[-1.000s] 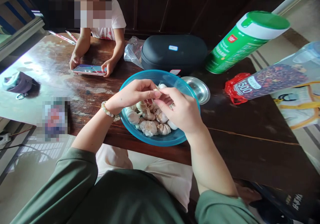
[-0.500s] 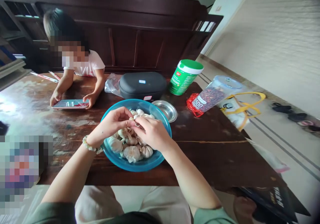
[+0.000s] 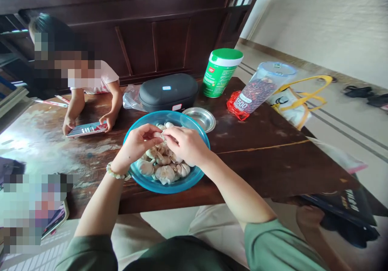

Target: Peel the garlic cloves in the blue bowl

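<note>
Basically only the view moved: vs ~1 s ago the head has tilted and the scene sits wider, but both hands are still meeting over the blue bowl [image 3: 182, 187]. L hand [image 3: 138, 141]: thumb + fingertips pinching a small pale piece [image 3: 163, 135], prob. garlic, mostly hidden. R hand [image 3: 186, 143]: grip also pinched in on the same piece from the other side; can't tell exactly what it has btwn thumb and index. Garlic bulbs [image 3: 165, 175] are piled in the bowl under the hands, no obvious change in the pile, so I'd read it as same piece, fine finger work still in progress, nothing finished. Bowl sits by the near edge of the tabletop [image 3: 248, 170], approx mid-length. Metal dish [image 3: 203, 119] just past its right rim, contents n/a at this res. Black case [image 3: 168, 91] behind the bowl toward the far edge, green can [image 3: 222, 73] near the far right corner, clear jar [image 3: 259, 87] by the right edge. All same pos rel. to the bowl, AFAICT.
</note>
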### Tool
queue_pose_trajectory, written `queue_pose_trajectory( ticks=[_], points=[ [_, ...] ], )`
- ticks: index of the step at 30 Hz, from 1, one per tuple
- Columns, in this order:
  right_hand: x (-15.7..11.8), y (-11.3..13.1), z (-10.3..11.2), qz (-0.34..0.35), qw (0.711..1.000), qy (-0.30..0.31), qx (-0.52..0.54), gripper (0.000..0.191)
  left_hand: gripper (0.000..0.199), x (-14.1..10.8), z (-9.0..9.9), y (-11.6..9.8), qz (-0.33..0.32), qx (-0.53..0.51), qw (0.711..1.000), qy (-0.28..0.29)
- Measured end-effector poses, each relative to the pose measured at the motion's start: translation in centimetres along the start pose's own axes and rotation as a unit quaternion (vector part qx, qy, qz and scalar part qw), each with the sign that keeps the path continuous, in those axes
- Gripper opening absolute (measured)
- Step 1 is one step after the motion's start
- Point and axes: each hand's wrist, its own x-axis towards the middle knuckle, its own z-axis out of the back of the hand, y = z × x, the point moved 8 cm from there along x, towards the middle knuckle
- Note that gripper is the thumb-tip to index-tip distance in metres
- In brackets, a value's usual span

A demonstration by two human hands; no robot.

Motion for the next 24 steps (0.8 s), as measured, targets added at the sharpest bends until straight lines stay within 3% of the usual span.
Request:
queue_pose_trajectory(
  ticks=[10,17,24],
  points=[
    [-0.1,-0.2,0.2,0.006,1.0,-0.019,0.006,0.009,0.028,-0.4,0.1,-1.4,-0.064,0.109,0.991,-0.035],
    [0.0,0.0,0.7,0.021,0.999,-0.038,0.01,0.01,0.029,-0.6,0.2,-1.2,-0.07,0.111,0.99,-0.06],
    [-0.1,0.0,0.7,0.017,0.999,-0.036,0.015,0.013,0.037,-0.8,0.1,-1.4,-0.06,0.046,0.996,-0.054]
  ],
)
